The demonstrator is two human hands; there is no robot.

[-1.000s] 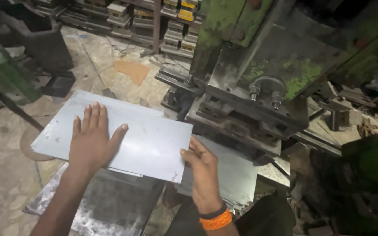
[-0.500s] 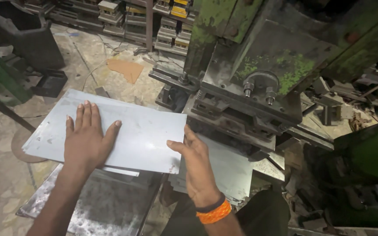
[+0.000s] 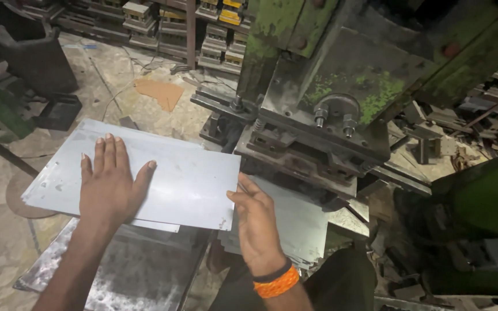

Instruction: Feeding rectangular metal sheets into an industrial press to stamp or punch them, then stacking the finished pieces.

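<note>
The far edge of your stack of sheets (image 3: pixel 295 224) runs under the die block of the green power press (image 3: pixel 324 115), so you cannot see how far in it goes, and your right palm hides part of the stack's near edge. Your left forearm is cut off by the bottom of the view.

Your left hand (image 3: pixel 109 187) lies palm down on the top metal sheet (image 3: pixel 185 181), fingers (image 3: pixel 105 155) spread and flat, thumb out to the right, gripping nothing. Your right hand (image 3: pixel 257 222), with an orange wristband (image 3: pixel 276 282), sits at the sheet's right edge, fingers loosely open and touching the edge; whether they pinch it, you cannot tell.

The sheet is a dull grey rectangle, faintly scuffed, lying over further sheets on a worn steel bench (image 3: pixel 134 276) just left of the press.
</note>
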